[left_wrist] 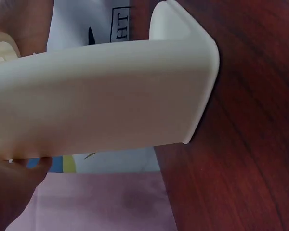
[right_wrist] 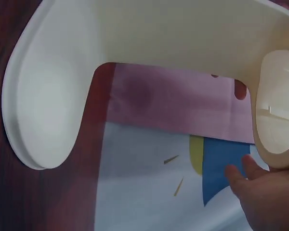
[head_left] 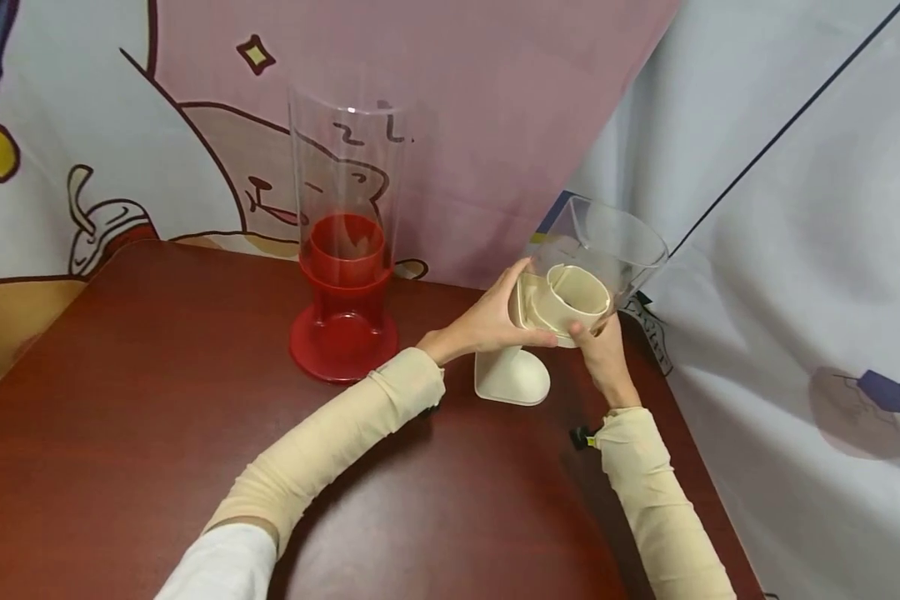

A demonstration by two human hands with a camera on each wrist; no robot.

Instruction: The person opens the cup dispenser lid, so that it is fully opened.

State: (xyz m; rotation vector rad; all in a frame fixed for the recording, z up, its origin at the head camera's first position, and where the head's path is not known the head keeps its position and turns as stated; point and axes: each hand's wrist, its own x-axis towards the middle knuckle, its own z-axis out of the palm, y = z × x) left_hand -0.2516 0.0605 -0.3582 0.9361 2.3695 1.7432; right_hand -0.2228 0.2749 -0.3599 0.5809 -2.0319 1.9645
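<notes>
A cream plastic stand [head_left: 513, 379] with a rounded foot stands near the right rear of the table, a cream ring-shaped cup at its top. My left hand [head_left: 498, 321] grips the upper back of this stand, fingers spread around its side and thumb along the front. On the other side my right hand [head_left: 603, 358] holds the cup's underside, thumb on its front. A clear plastic container [head_left: 630, 237] tilts to the right around the cup. In the right wrist view the stand's foot [right_wrist: 48, 106] shows from beneath, and the right fingers [right_wrist: 245, 175] sit under the cup.
To the left stands a red base [head_left: 345, 346] with a tall clear cylinder [head_left: 348, 167] over its red cup. Printed curtains [head_left: 487, 125] hang close behind the dark red-brown table [head_left: 157, 400] and along its right edge [head_left: 708, 475].
</notes>
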